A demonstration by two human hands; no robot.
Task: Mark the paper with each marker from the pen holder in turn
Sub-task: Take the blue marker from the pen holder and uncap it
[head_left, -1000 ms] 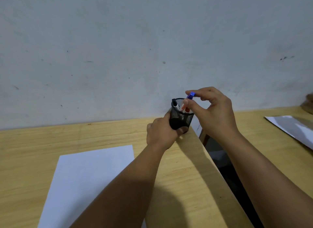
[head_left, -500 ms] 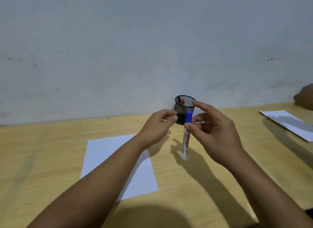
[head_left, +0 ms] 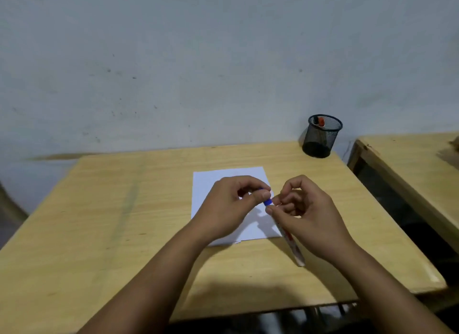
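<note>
**Uncapping the blue marker over the paper**

Blue marker (head_left: 285, 230) at centre frame, held slantwise over the lower right corner of the white paper (head_left: 211, 182); barrel runs down-right to a tail end just above the counter (head_left: 99, 209). Blue cap (head_left: 267, 202) at the upper end.

Right hand (head_left: 310, 217): grip clamped on the barrel just below the cap. Left hand (head_left: 231, 207): thumb and forefinger closed on the cap. Cap looks seated or barely parted; cannot tell which.

Paper shows no mark where visible; part is hidden under the hands.

Mesh pen holder (head_left: 321, 136) stands upright at upper right, well apart from the hands, on the far right corner of the counter. Red-capped marker (head_left: 321, 122) leans inside; a darker one beside it is unclear.

Judgement: step in hand is cap removal. Best pulled straight along the barrel's axis, right hand steady, a slight twist if stiff. Keep the cap in the left hand for recapping.
</note>
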